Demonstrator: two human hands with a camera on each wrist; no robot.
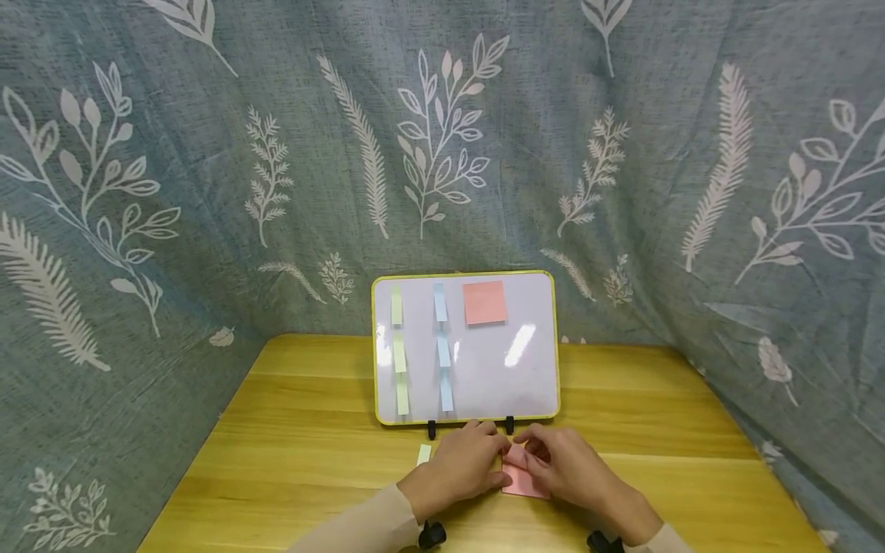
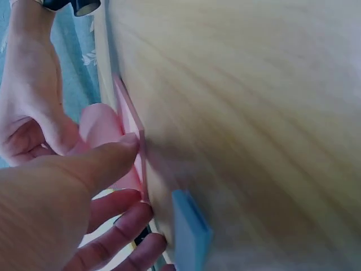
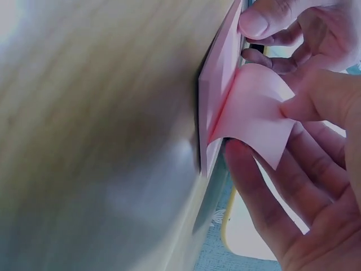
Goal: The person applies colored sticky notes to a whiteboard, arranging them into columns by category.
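Observation:
A pad of pink sticky notes (image 1: 527, 484) lies on the table in front of the whiteboard. My left hand (image 1: 459, 465) grips its left side, the thumb on the near part of the edge and fingers farther back. Between thumb and fingers, my right hand (image 1: 570, 470) pinches the top pink sheet (image 3: 259, 107). That sheet curls up off the pad, one edge still joined to it in the right wrist view. A pale green sticky note pad (image 1: 424, 453) shows partly behind my left hand. Close by, a blue sticky note pad (image 2: 192, 231) appears in the left wrist view.
The yellow-framed whiteboard (image 1: 484, 369) leans on black stand feet (image 1: 509, 424) behind my hands. On it are a column of green strips (image 1: 399, 355), a column of blue strips (image 1: 443, 349) and one pink note (image 1: 484, 303). Patterned cloth (image 1: 442, 153) hangs around the wooden table (image 1: 311, 430).

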